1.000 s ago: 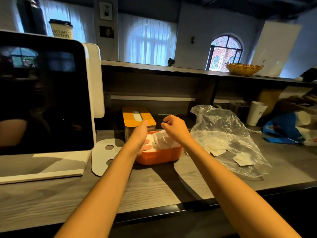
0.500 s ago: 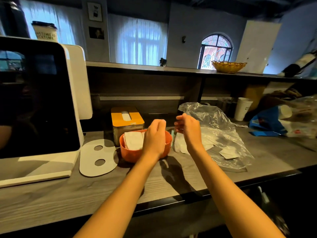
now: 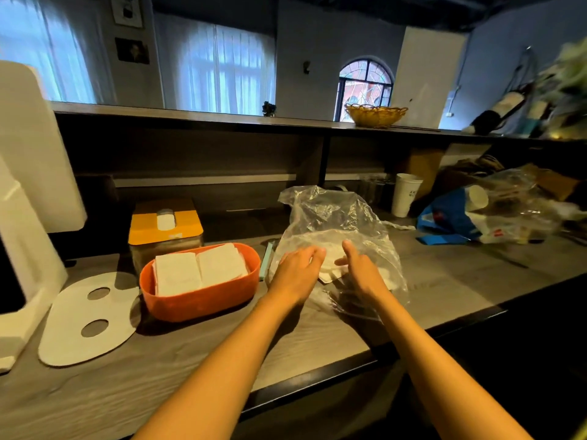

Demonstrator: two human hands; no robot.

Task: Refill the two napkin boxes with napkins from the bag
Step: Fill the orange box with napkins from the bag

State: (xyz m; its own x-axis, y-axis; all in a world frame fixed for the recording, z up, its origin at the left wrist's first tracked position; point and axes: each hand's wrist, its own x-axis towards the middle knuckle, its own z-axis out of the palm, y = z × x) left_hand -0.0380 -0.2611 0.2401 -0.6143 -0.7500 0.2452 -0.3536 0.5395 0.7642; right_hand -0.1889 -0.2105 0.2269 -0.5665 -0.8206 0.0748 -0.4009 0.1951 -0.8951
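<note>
The crumpled clear plastic bag (image 3: 333, 227) lies mid-tabletop toward the back edge, a few white napkins (image 3: 330, 268) left inside. Both hands, left hand (image 3: 297, 269) and right hand (image 3: 360, 271), rest on it with loose, spread fingers, likely reaching for them. The orange oval box (image 3: 203, 300), already stacked full, sits just left
</note>
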